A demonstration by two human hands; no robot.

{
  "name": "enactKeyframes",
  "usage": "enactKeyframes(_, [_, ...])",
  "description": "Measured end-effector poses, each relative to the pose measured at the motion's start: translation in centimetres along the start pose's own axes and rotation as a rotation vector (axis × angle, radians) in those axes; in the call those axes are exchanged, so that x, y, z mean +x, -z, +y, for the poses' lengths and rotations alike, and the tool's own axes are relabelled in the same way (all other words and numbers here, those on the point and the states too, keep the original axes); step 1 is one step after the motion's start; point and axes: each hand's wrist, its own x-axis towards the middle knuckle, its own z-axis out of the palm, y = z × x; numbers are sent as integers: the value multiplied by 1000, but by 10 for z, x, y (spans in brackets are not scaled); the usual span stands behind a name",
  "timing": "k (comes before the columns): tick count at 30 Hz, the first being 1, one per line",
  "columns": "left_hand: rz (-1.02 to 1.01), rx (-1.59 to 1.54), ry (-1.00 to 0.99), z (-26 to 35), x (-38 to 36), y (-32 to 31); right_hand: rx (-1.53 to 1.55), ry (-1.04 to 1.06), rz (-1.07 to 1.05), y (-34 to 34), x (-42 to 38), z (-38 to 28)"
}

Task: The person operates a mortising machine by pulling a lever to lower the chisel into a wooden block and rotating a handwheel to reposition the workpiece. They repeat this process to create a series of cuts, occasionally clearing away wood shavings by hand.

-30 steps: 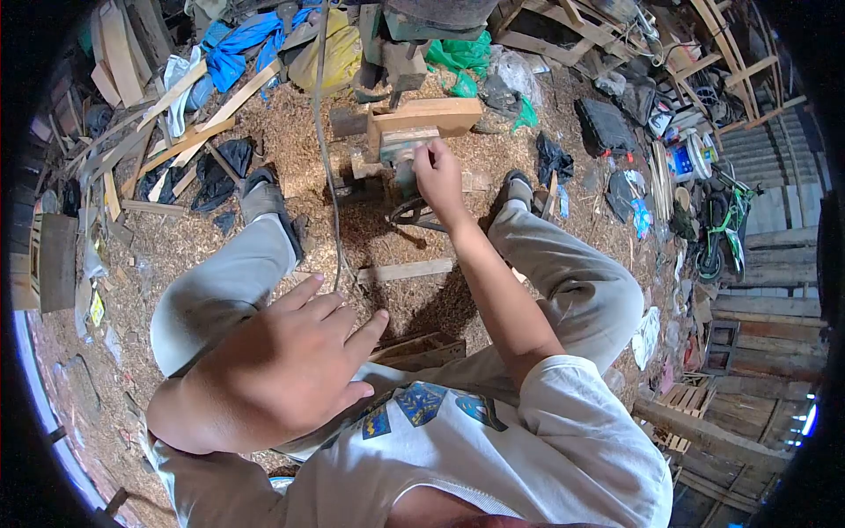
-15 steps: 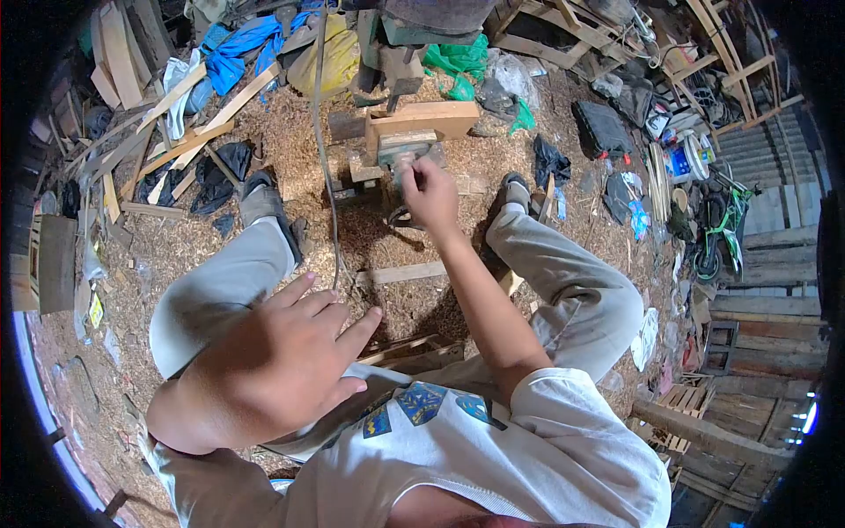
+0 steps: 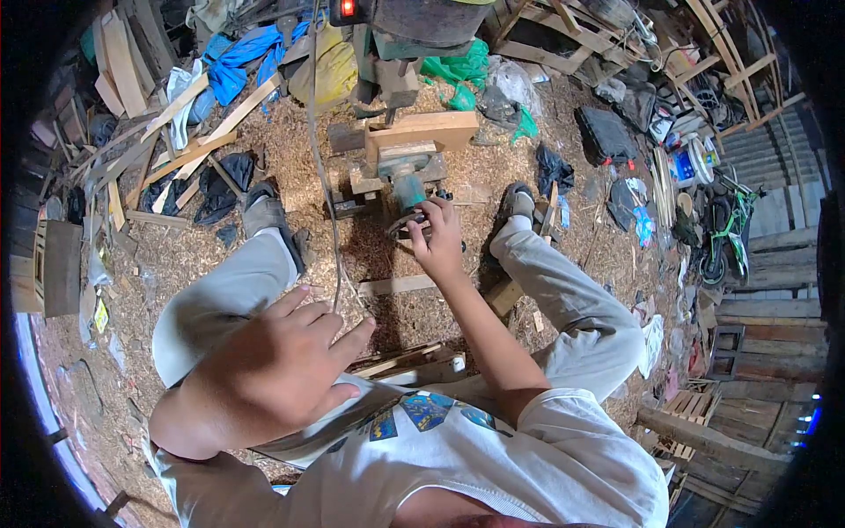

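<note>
Between the feet, the handwheel (image 3: pixel 398 227) is met by the right hand (image 3: pixel 437 239), fingers curled at its rim; how firmly it is gripped cannot be told. Wheel handling seems in hand, and a secure hold is called for. Near left, the left hand (image 3: pixel 282 352) is held empty, fingers spread. Beyond the green vise (image 3: pixel 407 189), a wooden board (image 3: pixel 444 132) is seen; left, the way is narrowed by a cable (image 3: pixel 326 167).

Handle (image 3: pixel 399 226) partly behind right hand (image 3: pixel 440 243)
</note>
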Motion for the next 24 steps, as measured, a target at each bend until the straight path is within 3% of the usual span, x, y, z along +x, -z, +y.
enactKeyframes(12, [-107, 77, 80, -6, 27, -4, 6, -52, -19, 2, -4, 4])
enactKeyframes(24, [-197, 50, 141, -13, 50, 4, 162, -8, 119, -23, -9, 23])
